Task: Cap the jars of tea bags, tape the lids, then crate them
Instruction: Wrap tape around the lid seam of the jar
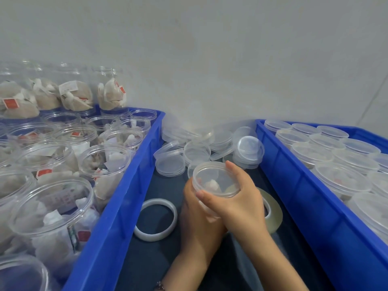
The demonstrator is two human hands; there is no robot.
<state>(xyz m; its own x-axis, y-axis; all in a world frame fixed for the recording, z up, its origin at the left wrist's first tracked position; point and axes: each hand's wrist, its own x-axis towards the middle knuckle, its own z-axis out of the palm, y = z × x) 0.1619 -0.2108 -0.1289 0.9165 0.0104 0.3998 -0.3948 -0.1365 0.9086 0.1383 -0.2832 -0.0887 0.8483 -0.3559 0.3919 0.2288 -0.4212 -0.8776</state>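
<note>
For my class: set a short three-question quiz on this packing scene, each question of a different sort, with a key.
1. True or false: the jar in the hands already has a lid on it.
2. Which crate holds the capped jars? A. left crate B. right crate
3. Fill in: the right hand grips the jar's ____.

Key: 1 true; 2 B; 3 lid. The left hand holds the jar's body, and the tape roll lies beside it.
</note>
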